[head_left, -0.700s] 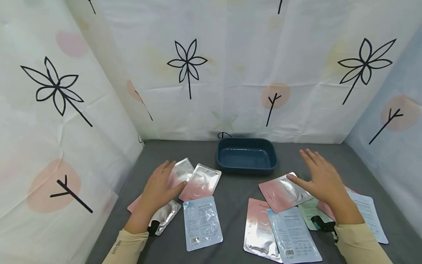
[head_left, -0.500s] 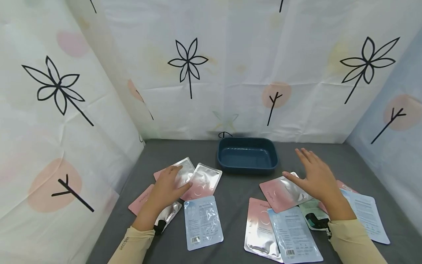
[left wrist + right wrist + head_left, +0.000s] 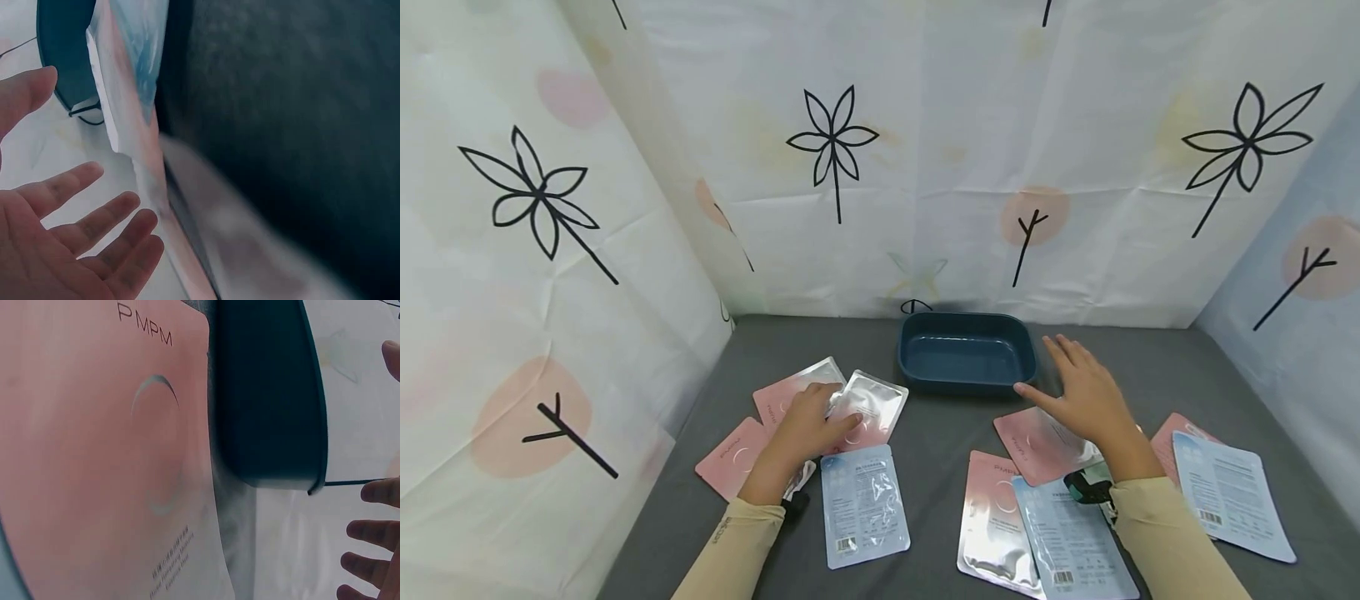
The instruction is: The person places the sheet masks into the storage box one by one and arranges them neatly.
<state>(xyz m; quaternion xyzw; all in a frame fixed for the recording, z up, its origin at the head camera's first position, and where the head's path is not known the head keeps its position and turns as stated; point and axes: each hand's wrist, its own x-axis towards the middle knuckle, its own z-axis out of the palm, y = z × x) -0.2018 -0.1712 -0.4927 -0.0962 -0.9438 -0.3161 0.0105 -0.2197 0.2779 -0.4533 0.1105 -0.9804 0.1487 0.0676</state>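
Spreading the left fingers (image 3: 100, 222) apart, released from any grip, and reaching with the left hand (image 3: 805, 427) over a rear foil packet (image 3: 784, 397), pink fading to silver. Pointing the left thumb (image 3: 846, 426) across a second foil packet (image 3: 882, 407), contact being impossible to tell. Holding the right fingers (image 3: 374, 534) straight and fanned, likewise released, with the right hand (image 3: 1092, 404) above the far end of a tilted pink-and-silver packet (image 3: 1030, 446), just beside the dark blue tray (image 3: 967, 387). Covering most of a silver packet (image 3: 803, 477) with the left wrist, and showing a pink packet (image 3: 728, 460) to its left. Seeing, between the forearms, a blue packet (image 3: 865, 508), well apart from a front foil packet (image 3: 992, 521) overlapped by a light blue packet (image 3: 1063, 533). Crossing a mostly hidden green packet (image 3: 1099, 472) with the right forearm. Lying farther right, over a small pink packet (image 3: 1176, 429): a pale printed packet (image 3: 1228, 492). Spreading beneath everything, a dark grey tabletop (image 3: 928, 467); hanging behind, a leaf-printed curtain (image 3: 925, 242).
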